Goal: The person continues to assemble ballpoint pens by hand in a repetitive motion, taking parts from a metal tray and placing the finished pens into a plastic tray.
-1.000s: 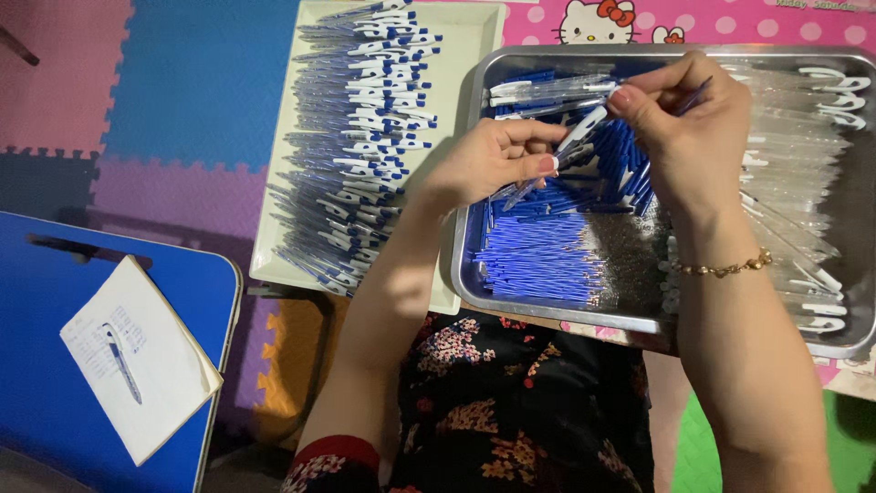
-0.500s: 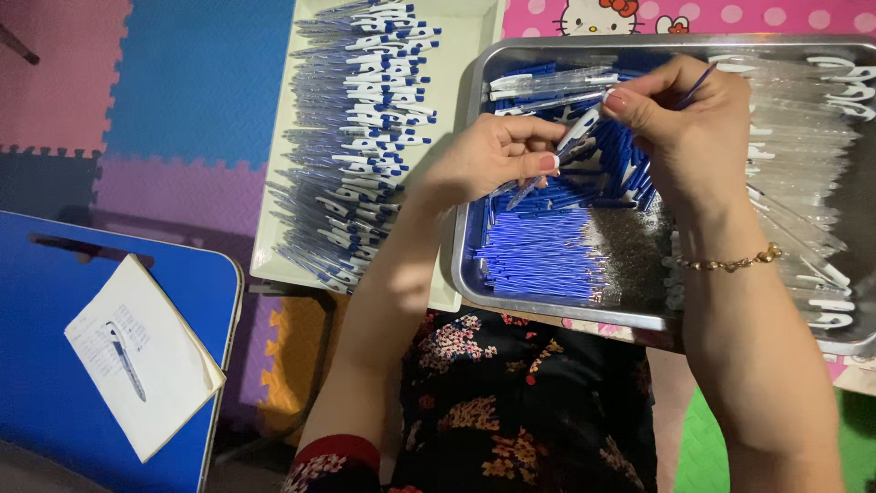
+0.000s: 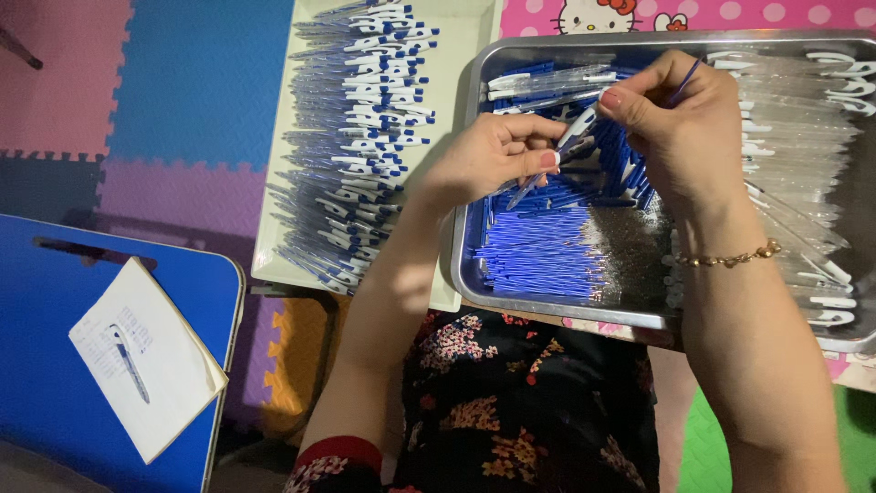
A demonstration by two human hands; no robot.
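Hands meet over the metal tray (image 3: 470, 274), which rests on the person's lap. Left hand (image 3: 488, 160) pinches a clear pen barrel (image 3: 557, 155) between thumb and fingertips, tilted with its white-and-blue clip end up toward the other hand, probably so the open end faces the refill. Right hand (image 3: 680, 119) pinches a thin blue refill (image 3: 686, 78) near its upper end, fingers curled; whether the refill already sits inside the barrel cannot be told. Loose blue refills (image 3: 538, 256) lie heaped in the tray's left part, empty clear barrels (image 3: 803, 137) stacked along its right, both within easy reach. Finished pens (image 3: 356, 137) lie in rows on a cream tray (image 3: 465, 36) to the left. Notebook with a pen (image 3: 141, 351) rests on a blue folding table (image 3: 55, 274).
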